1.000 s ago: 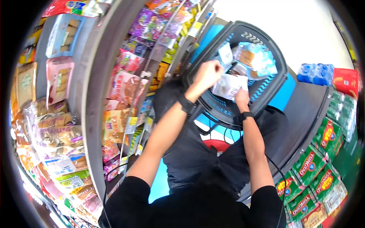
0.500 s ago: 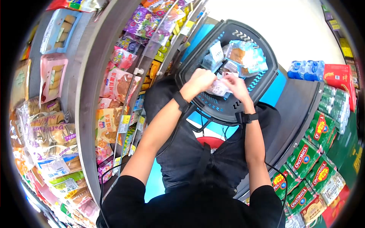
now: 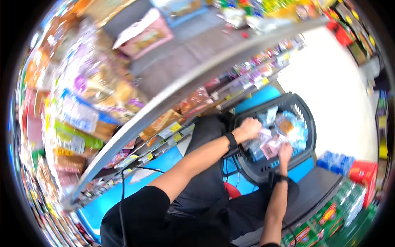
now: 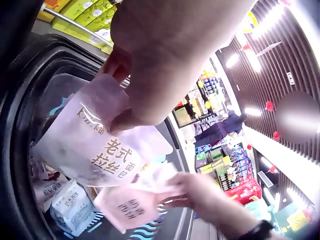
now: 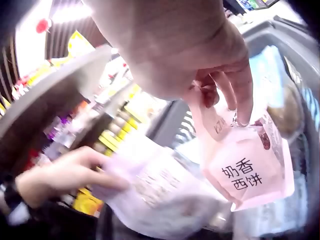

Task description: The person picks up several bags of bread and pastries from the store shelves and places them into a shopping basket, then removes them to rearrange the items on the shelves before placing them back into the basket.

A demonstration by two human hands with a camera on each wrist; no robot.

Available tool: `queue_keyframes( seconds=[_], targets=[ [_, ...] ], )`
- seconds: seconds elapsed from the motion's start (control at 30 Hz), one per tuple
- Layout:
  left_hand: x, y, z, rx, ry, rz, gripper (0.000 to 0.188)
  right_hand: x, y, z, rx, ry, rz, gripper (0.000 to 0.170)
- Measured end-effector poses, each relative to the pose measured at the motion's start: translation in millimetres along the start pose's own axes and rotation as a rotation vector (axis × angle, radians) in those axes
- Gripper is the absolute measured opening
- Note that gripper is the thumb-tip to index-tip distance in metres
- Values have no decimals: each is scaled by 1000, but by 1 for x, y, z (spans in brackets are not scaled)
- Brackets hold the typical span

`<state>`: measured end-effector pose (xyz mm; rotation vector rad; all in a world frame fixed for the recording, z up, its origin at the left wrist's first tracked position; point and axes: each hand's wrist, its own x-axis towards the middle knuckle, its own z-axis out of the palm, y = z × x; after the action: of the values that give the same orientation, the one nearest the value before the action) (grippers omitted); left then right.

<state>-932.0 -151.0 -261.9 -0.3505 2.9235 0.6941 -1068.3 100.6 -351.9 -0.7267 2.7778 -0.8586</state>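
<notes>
Over a dark grey shopping basket [image 3: 311, 127], each hand holds a bag by its top. The left hand [image 3: 249, 128] pinches a pale lilac bread bag [image 4: 95, 135] with brown printed characters. A pink cookie bag [image 5: 245, 175] with dark characters hangs from the thumb and fingers of the right hand [image 3: 284, 152]. The two bags overlap in the left wrist view. Beneath them in the basket lie a light blue packet [image 4: 75, 207] and a clear and blue bread pack [image 3: 296, 127].
Shelves of packaged snacks run along the left, with a grey shelf edge [image 3: 164, 96] close to the left arm. On the right, blue-wrapped bottles [image 3: 335, 160], a red box [image 3: 364, 177] and green beer cartons [image 3: 325, 222] stand by a dark ledge [image 3: 306, 191]. Pale floor [image 3: 329, 82] lies beyond the basket.
The head view has swung left, so the basket appears farther right and the shelves fill more of it. The hands, close together half a second ago, are now farther apart, each with a bag.
</notes>
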Motion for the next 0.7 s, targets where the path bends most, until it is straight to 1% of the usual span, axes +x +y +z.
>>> queue_keyframes(
  seconds=[0.03,0.07,0.1,0.13,0.17,0.2,0.27,0.33,0.37,0.4,0.47,0.5,0.53,0.57,0.6,0.63,0.7],
  targets=[
    [0,-2,3,-3,13,-3,15,4,-27,-34,85,36,-34,33],
    [0,-4,7,-16,27,-11,14,12,-67,-75,218,-67,155,27],
    [-1,-4,10,-35,34,-8,14,12,-118,-122,204,-116,127,27],
    [-3,-3,8,-41,11,1,14,8,-156,-151,390,-87,21,30],
    [-10,2,-4,-40,32,28,14,5,-186,-181,472,-126,-36,34],
    [-13,2,-1,-47,46,45,14,-4,-231,-213,492,-102,-105,35],
    [-16,1,-3,-68,68,72,15,-14,-306,-268,478,-115,-323,31],
    [-19,-2,-4,-93,76,94,15,-17,-370,-307,287,-54,-585,28],
    [-20,-3,-4,-106,105,86,14,-16,-406,-319,277,-94,-682,25],
    [-21,-5,-2,-145,140,74,13,-12,-436,-324,259,-49,-768,21],
    [-27,-2,-9,-218,197,49,12,-2,-499,-325,42,65,-1005,19],
    [-32,0,-15,-248,214,27,12,5,-527,-314,67,78,-1103,17],
    [-28,-4,-7,-258,191,31,13,5,-557,-310,-43,13,-1068,18],
    [-29,-5,-6,-270,204,42,13,8,-582,-300,-125,21,-1122,21],
    [-32,-6,-5,-284,213,48,13,14,-596,-285,-165,124,-1287,23],
    [-36,-7,-9,-299,224,55,13,18,-607,-273,-236,177,-1343,23],
    [-39,-9,-12,-304,259,38,12,28,-623,-251,-233,174,-1352,24]
  ],
)
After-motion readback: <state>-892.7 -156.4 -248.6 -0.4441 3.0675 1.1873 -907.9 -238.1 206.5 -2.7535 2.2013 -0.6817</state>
